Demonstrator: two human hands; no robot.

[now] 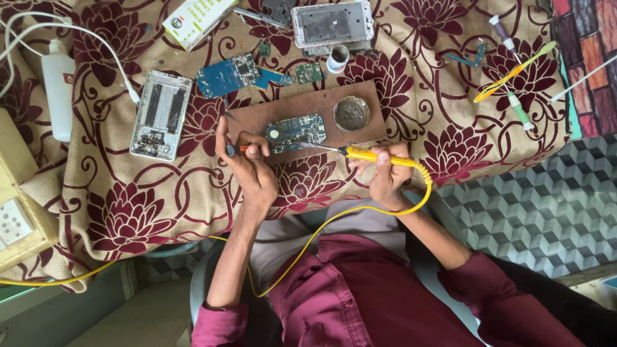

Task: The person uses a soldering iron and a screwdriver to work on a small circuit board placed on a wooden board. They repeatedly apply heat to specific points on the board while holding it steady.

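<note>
Head view, looking down on a worktop (pixel 160 212) draped in a beige cloth with maroon flowers. A brown wooden board (pixel 308 109) lies at centre and carries a small dark circuit board (pixel 294 132) and a round tin (pixel 351 113).

Hands. The right hand (pixel 385 177) has its fingers closed around the yellow handle of a soldering iron (pixel 360 153); the metal tip rests on, or just above, the right edge of the circuit board. The left hand (pixel 247 160) has its fingers closed on a slim tool with an orange grip (pixel 241 148), held at the board's left edge. A yellow cord (pixel 321 225) runs from the iron over the person's lap.

Progress. The phones are already opened and the circuit board is out and laid on the wooden board. Work on that board appears under way. No joint is large enough to judge, and nothing is reassembled.

Counts.
- Soldering irons: one.
- Opened phone frames: two, a silver one (pixel 160 114) at left and a grey one (pixel 333 26) at top.
- Loose circuit boards: the one being worked, one blue (pixel 234 74), and two small green pieces near it.
- White bottles: one (pixel 59 87).
- Small white-rimmed pot (pixel 337 58): one.
- Toothbrush, yellow (pixel 514 72): one, among slender tools at right, whose number cannot be told.
</note>
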